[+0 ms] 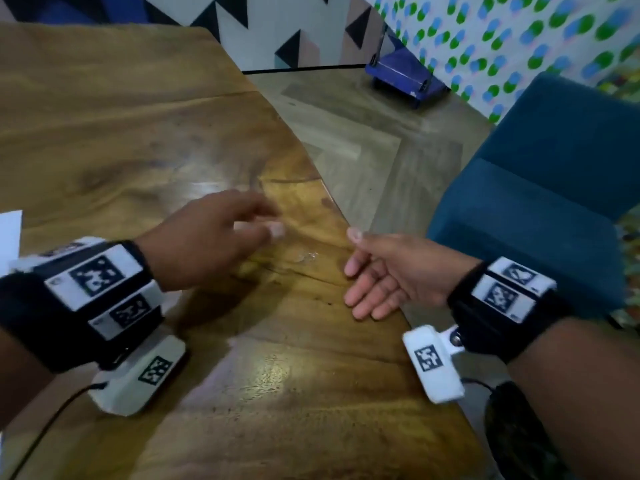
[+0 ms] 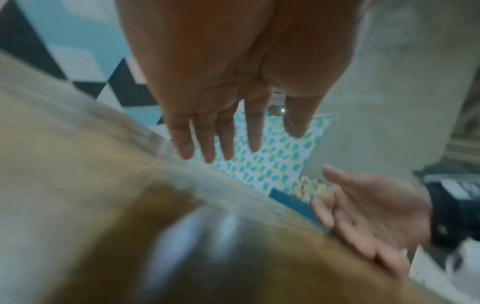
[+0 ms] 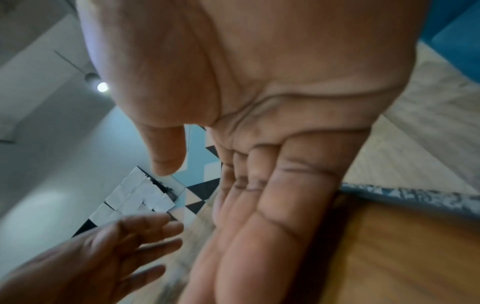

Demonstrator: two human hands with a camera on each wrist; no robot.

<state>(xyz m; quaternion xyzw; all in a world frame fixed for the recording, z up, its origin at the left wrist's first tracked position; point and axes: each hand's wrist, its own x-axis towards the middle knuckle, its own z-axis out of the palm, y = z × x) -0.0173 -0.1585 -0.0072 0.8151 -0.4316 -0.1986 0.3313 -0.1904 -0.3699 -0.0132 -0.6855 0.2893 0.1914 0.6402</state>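
Honey-brown wood filled the head view: the glossy wooden bench (image 1: 138,116) lay under both hands. The left hand (image 1: 211,237) hovered palm down over the wood, its fingers loosely spread and motion-blurred, holding nothing. The right hand (image 1: 391,271) stood on edge at the bench's right rim, palm facing the left hand, thumb up, fingers straight and together, also empty. The two hands were near each other but apart. A white sheet of paper (image 1: 8,233) showed at the bench's left edge, well apart from the hands. A teal upholstered armchair (image 1: 554,168) stood beside the bench on the right.

From the left wrist, the left hand (image 2: 233,82) showed a flat palm with straight fingers above the blurred bench (image 2: 78,185). The right hand (image 2: 369,216) lay released along the rim; whether it touched the wood could not be told.

From the right wrist, the right hand (image 3: 272,123) was stretched flat and empty over the bench (image 3: 402,257), with the left hand (image 3: 91,257) opposite, fingers loosely spread.
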